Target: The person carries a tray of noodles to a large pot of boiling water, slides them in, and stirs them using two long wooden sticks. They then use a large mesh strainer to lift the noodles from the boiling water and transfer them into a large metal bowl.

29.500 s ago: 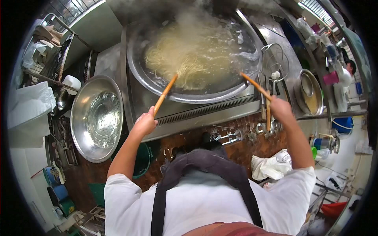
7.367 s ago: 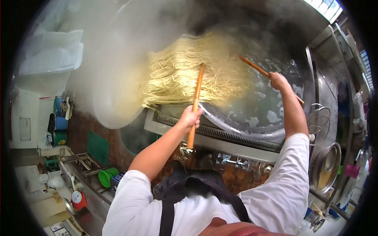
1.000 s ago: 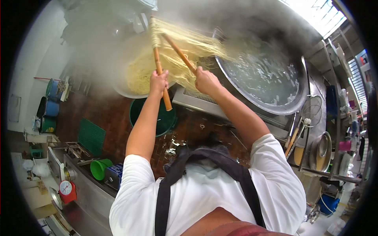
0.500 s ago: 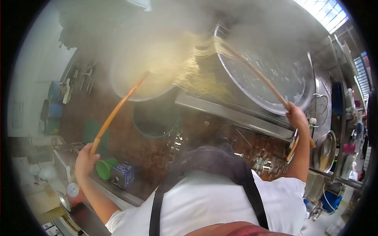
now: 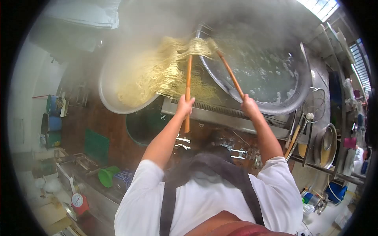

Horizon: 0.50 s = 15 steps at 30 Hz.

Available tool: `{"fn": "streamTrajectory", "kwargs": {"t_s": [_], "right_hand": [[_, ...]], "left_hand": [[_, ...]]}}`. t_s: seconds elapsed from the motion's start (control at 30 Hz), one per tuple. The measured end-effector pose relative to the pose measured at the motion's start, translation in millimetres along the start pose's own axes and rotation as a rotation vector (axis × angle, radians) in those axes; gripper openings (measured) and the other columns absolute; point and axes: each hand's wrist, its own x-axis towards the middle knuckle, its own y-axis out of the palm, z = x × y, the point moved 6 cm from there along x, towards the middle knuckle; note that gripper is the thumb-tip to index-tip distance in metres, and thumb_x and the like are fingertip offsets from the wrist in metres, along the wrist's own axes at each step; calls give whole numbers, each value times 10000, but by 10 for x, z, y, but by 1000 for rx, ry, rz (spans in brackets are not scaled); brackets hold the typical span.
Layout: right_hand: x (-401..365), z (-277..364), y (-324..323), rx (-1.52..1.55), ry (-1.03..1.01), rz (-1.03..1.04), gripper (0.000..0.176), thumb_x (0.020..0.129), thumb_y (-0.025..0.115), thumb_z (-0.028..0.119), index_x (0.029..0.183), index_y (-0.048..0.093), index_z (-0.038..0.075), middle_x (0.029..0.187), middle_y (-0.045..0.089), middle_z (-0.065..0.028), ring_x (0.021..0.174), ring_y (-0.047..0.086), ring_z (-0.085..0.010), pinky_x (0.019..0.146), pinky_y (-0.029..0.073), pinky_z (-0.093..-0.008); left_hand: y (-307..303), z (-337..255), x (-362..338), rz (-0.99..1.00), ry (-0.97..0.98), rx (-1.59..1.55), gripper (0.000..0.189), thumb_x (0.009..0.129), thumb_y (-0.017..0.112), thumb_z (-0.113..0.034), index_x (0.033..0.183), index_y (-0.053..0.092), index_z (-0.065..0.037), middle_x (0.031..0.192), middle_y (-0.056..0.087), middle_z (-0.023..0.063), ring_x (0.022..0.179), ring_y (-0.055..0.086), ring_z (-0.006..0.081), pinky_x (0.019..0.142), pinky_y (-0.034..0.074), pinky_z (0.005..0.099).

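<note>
My left hand is closed around a wooden stick, whose far end reaches into the noodles at the rim of the big pot. Another wooden stick is gripped in my right hand, and its tip lies by the same noodles. Yellow noodles drape over the pot's left rim and spread leftward into a wide metal bowl. More strands hang down between the two vessels. The large round pot holds cloudy, foaming water. Steam hides the far parts of both vessels.
A metal ledge with a grille runs below the pot. Wire strainers and a metal pan are at the right. To the left are a green bucket, a blue box and a red dial scale.
My left hand has swung rightward and forward, taking its stick from the bowl to the noodles at the pot rim. My right hand has moved left. The steam over the bowl is thinner.
</note>
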Motion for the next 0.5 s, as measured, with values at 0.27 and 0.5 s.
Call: {"fn": "streamTrajectory", "kwargs": {"t_s": [0.27, 0.5], "right_hand": [[-85, 2051, -114, 79, -127, -25, 238, 880, 504, 61, 1106, 442, 19, 868, 658, -275, 871, 636, -479, 729, 474, -568], [-231, 3057, -211, -74, -219, 95, 239, 906, 495, 89, 1140, 530, 61, 899, 674, -227, 876, 655, -440, 734, 501, -534]], "left_hand": [[-689, -853, -459, -139, 190, -341, 214, 974, 636, -172, 1053, 454, -93, 701, 477, 0, 432, 419, 87, 371, 379, 270], [-2360, -468, -1202, -178, 113, -104, 252, 944, 669, -188, 1030, 450, -96, 680, 467, -6, 449, 428, 86, 367, 374, 273]]}}
